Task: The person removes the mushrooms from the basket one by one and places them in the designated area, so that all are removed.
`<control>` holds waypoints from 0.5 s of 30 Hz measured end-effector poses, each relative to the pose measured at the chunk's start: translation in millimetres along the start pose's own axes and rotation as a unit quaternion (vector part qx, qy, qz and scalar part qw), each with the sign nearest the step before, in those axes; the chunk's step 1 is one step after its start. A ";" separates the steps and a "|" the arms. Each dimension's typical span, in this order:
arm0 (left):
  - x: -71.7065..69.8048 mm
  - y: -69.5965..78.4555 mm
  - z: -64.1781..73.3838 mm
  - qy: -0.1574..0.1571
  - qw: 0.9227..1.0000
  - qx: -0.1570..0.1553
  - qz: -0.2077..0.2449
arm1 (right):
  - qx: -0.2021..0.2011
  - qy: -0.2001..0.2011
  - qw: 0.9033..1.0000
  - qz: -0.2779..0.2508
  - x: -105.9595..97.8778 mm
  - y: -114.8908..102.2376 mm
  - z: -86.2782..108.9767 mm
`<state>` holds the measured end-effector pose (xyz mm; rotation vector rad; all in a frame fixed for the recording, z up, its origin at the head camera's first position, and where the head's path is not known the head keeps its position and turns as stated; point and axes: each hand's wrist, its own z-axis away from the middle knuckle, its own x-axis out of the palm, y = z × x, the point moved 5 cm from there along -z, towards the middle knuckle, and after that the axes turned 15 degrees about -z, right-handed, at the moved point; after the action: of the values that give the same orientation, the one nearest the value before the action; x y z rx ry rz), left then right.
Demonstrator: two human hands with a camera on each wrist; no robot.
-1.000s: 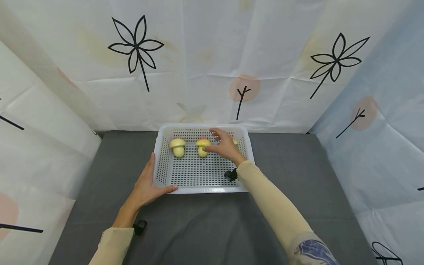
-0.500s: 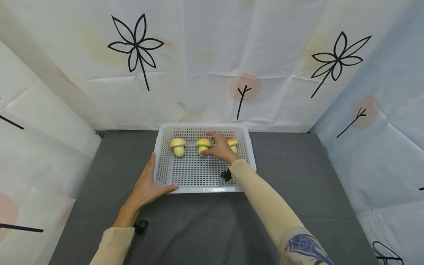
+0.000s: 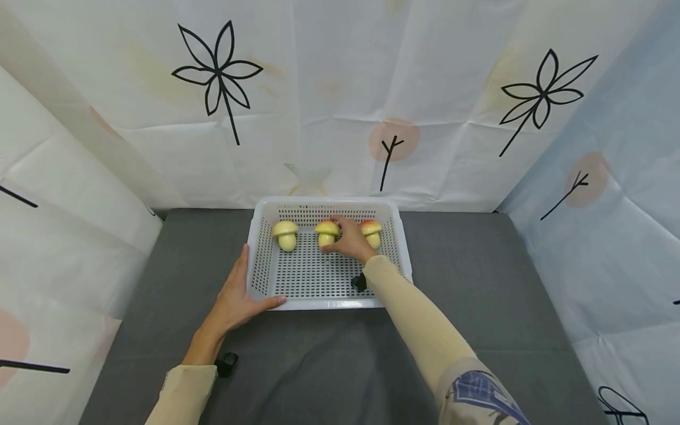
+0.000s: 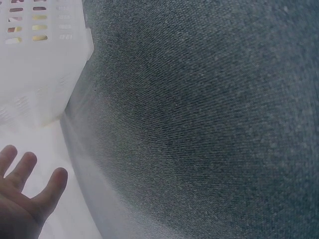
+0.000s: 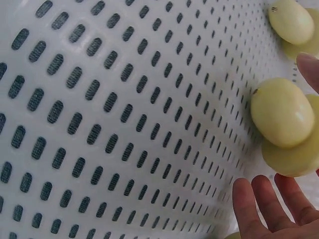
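In the head view, three pale yellow toy mushrooms lie in a white perforated plastic basket: the left mushroom (image 3: 287, 238), the middle mushroom (image 3: 326, 231) and the right mushroom (image 3: 372, 234), which has a reddish cap. My right hand (image 3: 352, 239) reaches around the middle mushroom from its right side. In the right wrist view, thumb and fingers (image 5: 259, 209) stand on opposite sides of that mushroom, with space still visible beside its stem. My left hand (image 3: 234, 300) rests at the front left corner of the basket (image 3: 332, 305), thumb on the front rim. Its straight fingers (image 4: 52, 189) show beside the basket wall.
A dark grey cloth (image 3: 319, 366) covers the table under the basket. White patterned curtains (image 3: 329, 88) hang behind and on both sides, close to the basket's back edge. A black strap (image 3: 359, 282) hangs from the right wrist over the basket floor.
My right hand has moved left and closer around the middle mushroom, uncovering the right mushroom. The left hand and the basket have stayed in place.
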<state>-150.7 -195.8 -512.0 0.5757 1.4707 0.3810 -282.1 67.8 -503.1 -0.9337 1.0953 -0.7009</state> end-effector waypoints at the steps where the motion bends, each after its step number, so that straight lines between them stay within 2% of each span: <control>1: 0.0 -0.2 0.0 0.000 1.000 0.000 0.000 | 0.000 0.000 1.000 0.000 0.6 0.7 0.0; 7: 0.1 -0.5 0.0 0.000 1.000 -0.001 0.001 | 0.004 0.001 1.000 -0.003 5.4 4.0 -1.6; 15: -0.3 0.3 0.1 -0.001 1.000 -0.001 -0.001 | 0.018 0.007 0.999 0.030 11.3 4.3 -3.9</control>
<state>-150.5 -195.8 -511.6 0.5721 1.4691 0.3810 -282.1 59.1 -512.4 -0.8624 1.1152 -0.6781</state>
